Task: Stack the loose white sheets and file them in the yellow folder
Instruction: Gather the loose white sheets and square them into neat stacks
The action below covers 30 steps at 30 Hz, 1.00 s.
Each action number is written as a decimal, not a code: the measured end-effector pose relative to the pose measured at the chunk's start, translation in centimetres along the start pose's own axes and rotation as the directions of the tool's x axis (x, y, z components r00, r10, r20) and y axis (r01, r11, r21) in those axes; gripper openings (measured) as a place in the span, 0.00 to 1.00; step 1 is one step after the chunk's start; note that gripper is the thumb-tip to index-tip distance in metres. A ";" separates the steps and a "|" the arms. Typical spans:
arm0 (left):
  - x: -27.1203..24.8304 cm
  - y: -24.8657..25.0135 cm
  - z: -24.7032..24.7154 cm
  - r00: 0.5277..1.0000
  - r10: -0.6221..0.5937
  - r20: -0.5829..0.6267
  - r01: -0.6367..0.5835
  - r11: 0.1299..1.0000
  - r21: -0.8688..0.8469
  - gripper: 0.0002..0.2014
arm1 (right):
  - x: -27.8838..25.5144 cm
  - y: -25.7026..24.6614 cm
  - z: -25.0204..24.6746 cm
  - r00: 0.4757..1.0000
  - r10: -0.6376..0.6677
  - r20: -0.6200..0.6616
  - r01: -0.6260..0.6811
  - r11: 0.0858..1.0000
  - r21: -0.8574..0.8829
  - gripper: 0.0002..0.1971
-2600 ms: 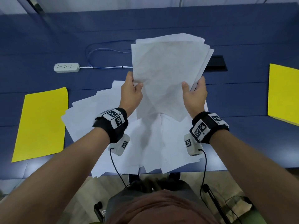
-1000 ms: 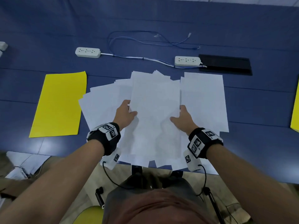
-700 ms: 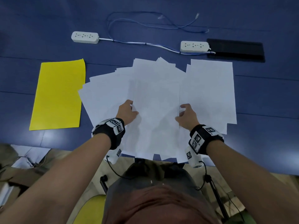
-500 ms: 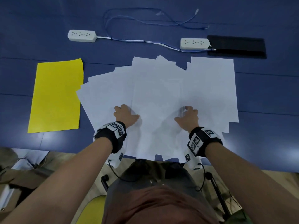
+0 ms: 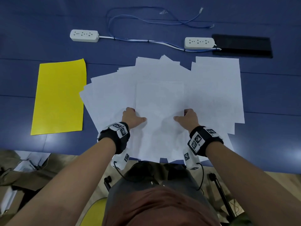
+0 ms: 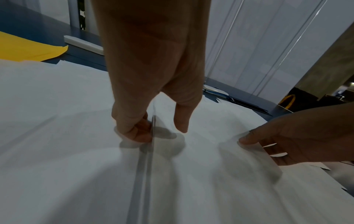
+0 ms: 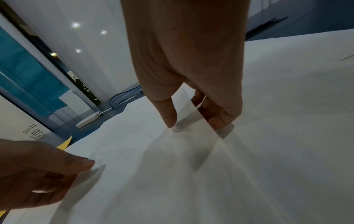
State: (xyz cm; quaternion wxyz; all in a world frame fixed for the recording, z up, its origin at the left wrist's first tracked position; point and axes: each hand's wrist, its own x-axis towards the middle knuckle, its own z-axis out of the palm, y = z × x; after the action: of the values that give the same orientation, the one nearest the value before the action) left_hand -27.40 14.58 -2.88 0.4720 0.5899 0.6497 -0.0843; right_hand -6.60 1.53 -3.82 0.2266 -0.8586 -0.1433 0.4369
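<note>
A neat stack of white sheets [image 5: 160, 101] lies flat on top of loose white sheets [image 5: 110, 95] fanned over the blue table [image 5: 268, 103]. My left hand [image 5: 135, 115] pinches the stack's left edge, thumb on top and fingers curled under [image 6: 138, 133]. My right hand [image 5: 184, 115] pinches the right edge the same way, with its thumb [image 7: 168, 115] on the paper. More loose sheets [image 5: 216, 88] lie to the right. The yellow folder [image 5: 60, 97] lies shut and flat on the table to the left of the sheets; a corner of it [image 6: 28, 50] shows in the left wrist view.
Two white power strips [image 5: 84, 35] [image 5: 199, 43] with a blue cable [image 5: 146, 18] lie behind the sheets. A black panel [image 5: 242, 46] sits at the back right. The sheets overhang the table's near edge. Cardboard and papers [image 5: 24, 168] lie on the floor at the left.
The stack, held upright in the air before, has come down flat onto the loose sheets. Both hands have slid back along its side edges toward me and still pinch it.
</note>
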 end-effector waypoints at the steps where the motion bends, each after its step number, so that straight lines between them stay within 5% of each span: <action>1: 0.0 0.0 0.0 1.000 -0.007 0.015 0.007 1.000 -0.015 0.41 | -0.5 -0.4 -0.1 1.000 0.000 -0.014 0.001 1.000 0.014 0.33; 4: 0.0 0.3 0.1 0.998 0.004 0.066 -0.002 1.000 -0.027 0.23 | -0.6 -0.5 -0.3 1.000 0.004 0.003 -0.004 1.000 0.029 0.35; 8: -0.3 0.3 0.8 0.991 0.012 0.136 -0.014 1.000 0.016 0.30 | -0.9 -0.8 -0.4 0.998 -0.023 0.065 0.023 1.000 0.004 0.32; 12: -0.4 0.7 1.6 0.993 0.081 0.084 -0.079 0.997 -0.024 0.13 | -1.1 -0.8 -0.6 0.993 -0.083 0.084 0.082 0.997 0.014 0.25; 21: -2.2 6.2 -3.3 0.920 0.377 -0.108 -0.391 0.862 -0.322 0.20 | -2.8 -5.7 -6.0 0.919 -0.371 -0.137 0.395 0.879 0.268 0.22; 26: -3.6 9.3 -5.6 0.836 0.488 -0.251 -0.543 0.804 -0.244 0.19 | -3.9 -8.5 -8.3 0.820 -0.519 -0.244 0.570 0.784 0.248 0.21; 30: -4.7 11.4 -6.1 0.807 0.498 -0.317 -0.574 0.788 -0.223 0.17 | -5.0 -10.0 -9.6 0.807 -0.506 -0.306 0.587 0.747 0.311 0.19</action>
State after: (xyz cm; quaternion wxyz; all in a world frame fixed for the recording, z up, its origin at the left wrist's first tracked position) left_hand -21.54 18.68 8.90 0.4799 0.6754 0.5109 0.2291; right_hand -2.14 5.32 9.68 0.5251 -0.7548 -0.2752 0.2807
